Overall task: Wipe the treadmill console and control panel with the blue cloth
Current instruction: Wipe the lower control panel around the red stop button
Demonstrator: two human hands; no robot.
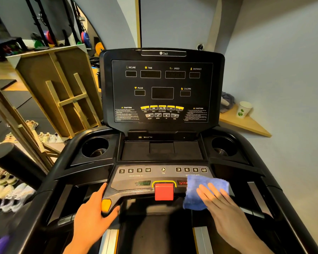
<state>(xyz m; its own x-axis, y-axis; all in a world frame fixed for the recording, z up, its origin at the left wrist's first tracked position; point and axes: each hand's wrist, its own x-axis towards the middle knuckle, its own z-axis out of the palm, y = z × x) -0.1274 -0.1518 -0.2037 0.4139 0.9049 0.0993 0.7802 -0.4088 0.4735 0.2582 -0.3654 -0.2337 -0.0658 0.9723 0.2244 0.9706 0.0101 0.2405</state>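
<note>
The right hand [217,198] presses flat, fingers straight, on the blue cloth [200,193] covering the control panel's [147,176] right end, while the left hand [94,208] grips the panel's left edge, seemingly for bracing.

Left grip [92,208] curled, thumb and fingers clamped; right grip [216,200] flat, fingers straight, pressing down.

Warm, fairly dim indoor light falls from above, leaving soft sheen on the glossy black treadmill console [162,88] and deep shadow below it. Wide-angle distortion bends walls at the edges; fine print looks soft.
</note>
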